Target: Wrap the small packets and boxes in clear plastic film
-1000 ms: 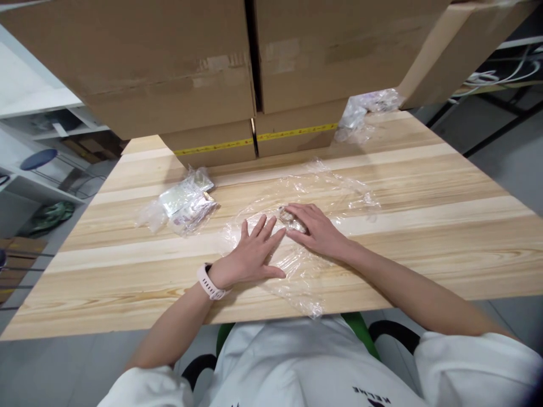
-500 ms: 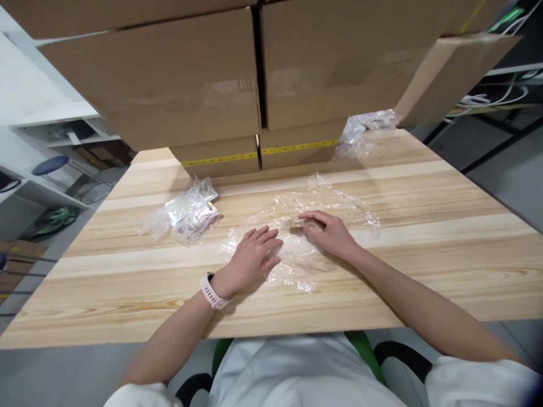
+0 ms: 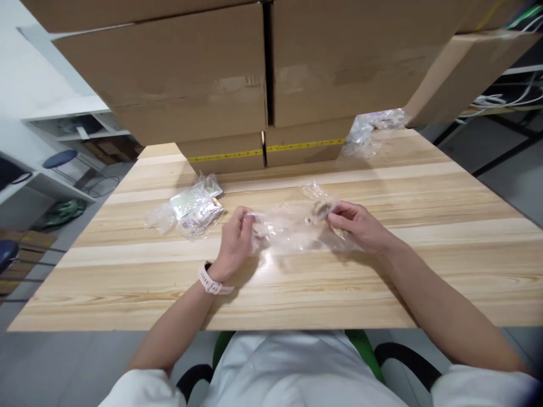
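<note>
Now left hand (image 3: 235, 240) and right hand (image 3: 360, 226) pinch plastic bag (image 3: 292, 229) taut.

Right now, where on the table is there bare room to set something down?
Bare wood on the table right of the right hand, and along the near edge. Crowded between the left hand, the clear plastic bag, the packets and the cardboard boxes.

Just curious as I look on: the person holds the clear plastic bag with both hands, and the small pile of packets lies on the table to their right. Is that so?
Not quite. In the head view the pile of packets lies to their left, beyond the left hand. Both hands, the right hand too, do hold the clear plastic bag.
</note>
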Motion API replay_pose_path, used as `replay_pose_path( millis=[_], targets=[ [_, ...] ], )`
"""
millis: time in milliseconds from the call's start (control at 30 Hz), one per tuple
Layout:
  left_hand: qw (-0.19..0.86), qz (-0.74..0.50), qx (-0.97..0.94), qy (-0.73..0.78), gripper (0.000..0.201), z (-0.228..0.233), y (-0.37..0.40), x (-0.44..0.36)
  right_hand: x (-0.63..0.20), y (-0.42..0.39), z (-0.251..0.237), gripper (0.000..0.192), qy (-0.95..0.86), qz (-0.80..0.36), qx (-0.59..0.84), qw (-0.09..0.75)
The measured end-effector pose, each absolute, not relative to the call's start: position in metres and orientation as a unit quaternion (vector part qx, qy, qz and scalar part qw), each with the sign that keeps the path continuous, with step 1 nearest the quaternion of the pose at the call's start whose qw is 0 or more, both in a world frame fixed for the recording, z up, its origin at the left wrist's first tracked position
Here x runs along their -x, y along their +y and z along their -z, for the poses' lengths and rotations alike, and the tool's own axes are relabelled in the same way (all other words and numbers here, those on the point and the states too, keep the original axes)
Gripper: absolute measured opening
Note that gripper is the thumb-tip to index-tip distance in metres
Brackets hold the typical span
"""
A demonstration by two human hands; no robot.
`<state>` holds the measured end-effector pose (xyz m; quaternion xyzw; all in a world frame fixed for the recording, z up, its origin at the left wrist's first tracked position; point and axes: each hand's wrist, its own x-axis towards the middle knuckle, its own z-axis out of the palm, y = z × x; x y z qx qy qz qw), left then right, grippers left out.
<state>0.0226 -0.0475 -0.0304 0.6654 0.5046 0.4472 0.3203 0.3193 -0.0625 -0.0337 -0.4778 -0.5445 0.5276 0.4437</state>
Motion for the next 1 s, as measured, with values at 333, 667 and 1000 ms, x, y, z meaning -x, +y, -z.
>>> replay_pose_path(
  millis=[333, 667, 1000],
  targets=[
    [0.393, -0.494, -0.693, 0.348, 0.023, 0.011, -0.05, -0.021, -0.283, -0.082, 0.041, 0.031, -0.586, -0.678, 0.359, 0.261],
    [0.455, -0.299, -0.788, 0.287, 0.024, 0.022, -0.07, -0.036, -0.274, -0.08, 0.046, 0.04, -0.453, -0.677, 0.438, 0.382],
    [0.621, -0.364, -0.575, 0.389, 0.036, 0.049, -0.066, -0.043, -0.266, -0.083, 0.056, 0.045, -0.559, -0.449, 0.555, 0.421]
  ],
)
